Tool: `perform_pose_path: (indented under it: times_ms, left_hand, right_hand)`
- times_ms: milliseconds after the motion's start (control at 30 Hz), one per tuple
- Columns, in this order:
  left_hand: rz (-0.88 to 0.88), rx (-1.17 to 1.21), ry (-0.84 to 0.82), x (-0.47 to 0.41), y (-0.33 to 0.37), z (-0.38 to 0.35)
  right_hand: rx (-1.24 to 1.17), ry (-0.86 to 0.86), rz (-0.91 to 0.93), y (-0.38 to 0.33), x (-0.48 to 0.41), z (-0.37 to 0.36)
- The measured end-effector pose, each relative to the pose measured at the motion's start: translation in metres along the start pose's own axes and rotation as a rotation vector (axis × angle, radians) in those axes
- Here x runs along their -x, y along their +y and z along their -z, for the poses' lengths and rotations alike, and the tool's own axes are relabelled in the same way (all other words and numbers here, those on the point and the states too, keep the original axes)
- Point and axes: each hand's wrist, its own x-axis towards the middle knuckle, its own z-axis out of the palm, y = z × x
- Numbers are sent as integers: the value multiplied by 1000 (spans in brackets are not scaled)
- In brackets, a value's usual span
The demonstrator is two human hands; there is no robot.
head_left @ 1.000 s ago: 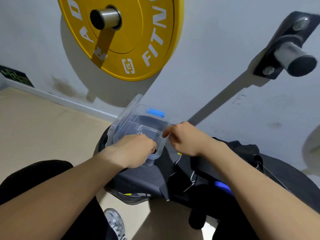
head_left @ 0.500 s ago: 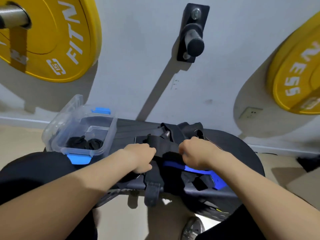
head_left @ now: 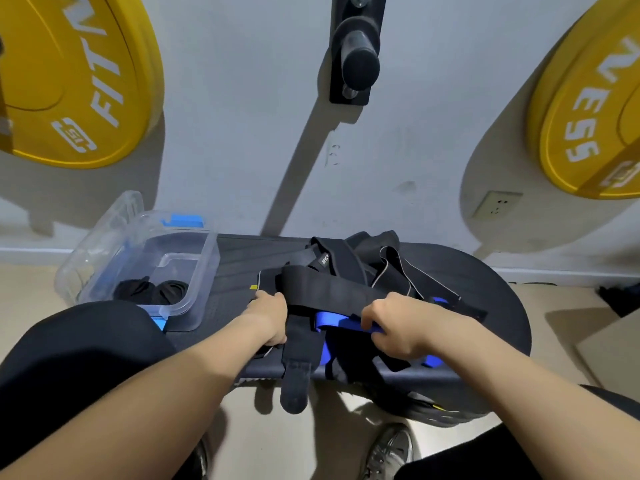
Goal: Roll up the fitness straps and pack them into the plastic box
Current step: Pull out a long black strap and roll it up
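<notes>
I'm looking at the grey wall up top, left yellow plate and right yellow plate hung on it. Below, the dark board runs across. On its left end sits the clear plastic box, lid up, rolled black straps inside (blue latches showing). Loose straps are heaped mid-board. The left hand has its fingers curled around the wide black strap. The right hand has its fingers clamped on the blue strap.

black strap | blue strap | clear box, blue latches | yellow plates, white lettering
</notes>
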Motion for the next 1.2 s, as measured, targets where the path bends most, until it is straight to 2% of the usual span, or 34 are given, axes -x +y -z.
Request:
perform_pose_path:
  times_ms: [167,233,333,433,567,667,733,800,933,1033,1100,1200]
  left_hand:
    - [-61,103,175,2,-15,10]
    - [-66,118,196,8,-18,19]
    - [-45,87,246,24,-22,44]
    - [14,101,371,42,-35,75]
    - [40,308,539,63,-59,101]
    - [-87,648,543,72,-68,107]
    - [-203,896,466,78,-66,109]
    - [-318,1086,405,82,-63,110]
    - [-414,1235,393,86,-55,111]
    - [-411,1216,465,82,-56,112]
    - [-416,1241,432,80,-58,115]
    - [-444,1171,333,79,-54,113]
  right_hand:
    - [43,-13,16,-11,-7,2]
    - [69,10,27,-16,-12,3]
    - [120,119,41,-27,-18,8]
    - [182,303,116,-38,-24,15]
    - [181,364,124,-53,-33,24]
    - [159,391,104,-61,-38,32]
    - [52,379,142,-61,-39,41]
    - [-177,395,259,-62,-36,50]
    - [-597,543,538,-69,-33,59]
    - [-723,507,448,-68,-28,65]
    - [-798,484,338,-65,-24,66]
    - [-1099,379,322,-66,-18,64]
